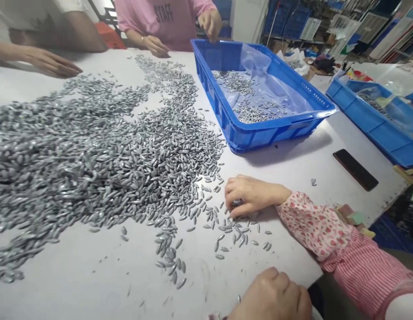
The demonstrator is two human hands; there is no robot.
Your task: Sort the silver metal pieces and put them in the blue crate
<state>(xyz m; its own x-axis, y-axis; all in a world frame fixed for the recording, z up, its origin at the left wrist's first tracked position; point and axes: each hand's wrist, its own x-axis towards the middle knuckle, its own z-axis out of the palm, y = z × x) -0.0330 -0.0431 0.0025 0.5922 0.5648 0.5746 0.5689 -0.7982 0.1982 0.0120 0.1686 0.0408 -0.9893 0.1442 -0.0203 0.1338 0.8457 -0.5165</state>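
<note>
A big heap of small grey oval metal pieces (93, 151) covers the white table (93, 275). My right hand (251, 195), in a floral sleeve, rests on the table at the heap's near edge. Its fingers are curled over a few grey pieces (237, 203), and loose ones lie scattered just below it. My left hand (274, 297) is at the bottom edge of the view, closed into a fist near the table's rim. What it holds is hidden.
A blue crate (259, 131) lined with clear plastic holds more grey pieces. A second blue crate (376, 120) stands at the right, and a black phone (355, 169) lies near the table edge. Two other people's hands (49, 62) (156, 46) work at the far side.
</note>
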